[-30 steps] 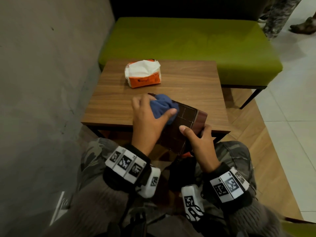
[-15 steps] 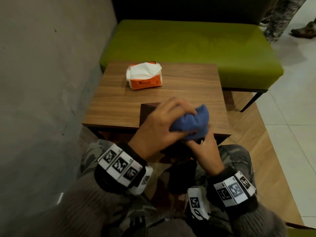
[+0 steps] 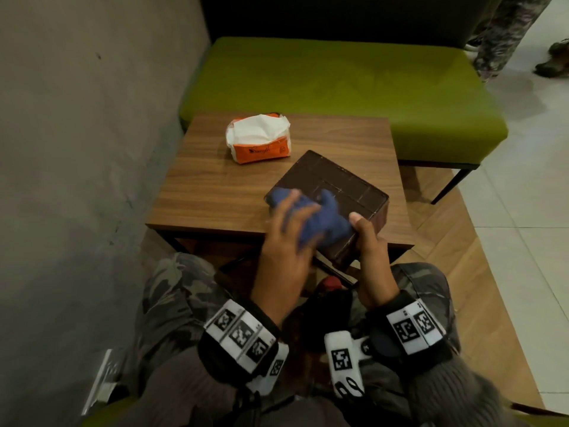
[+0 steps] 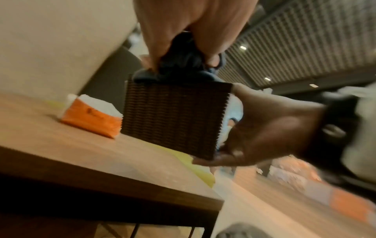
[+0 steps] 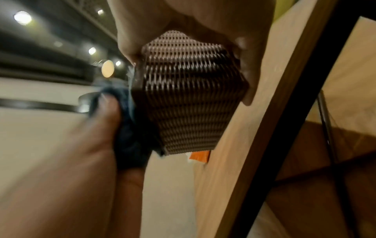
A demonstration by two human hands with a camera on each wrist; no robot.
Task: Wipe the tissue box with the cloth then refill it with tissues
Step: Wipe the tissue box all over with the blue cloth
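A dark brown woven tissue box (image 3: 335, 186) lies tilted over the table's near edge. My right hand (image 3: 368, 241) grips its near right corner, thumb on top and fingers underneath. My left hand (image 3: 289, 229) holds a bunched blue cloth (image 3: 323, 220) and presses it on the box's near top face. In the left wrist view my fingers curl round the cloth (image 4: 183, 66) on the box (image 4: 175, 119), with the right hand (image 4: 264, 128) at its side. The right wrist view shows the box (image 5: 189, 103) and the cloth (image 5: 130, 132). An orange tissue pack (image 3: 258, 143) lies farther back.
The small wooden table (image 3: 215, 186) stands against a grey wall on the left. A green bench (image 3: 338, 87) sits behind it. A person's legs (image 3: 505, 32) stand at the far right on the tiled floor. My knees are under the table's near edge.
The box has been turned so its top faces up and reaches farther over the table. My left hand has slid the cloth from the box's right end to its near left part.
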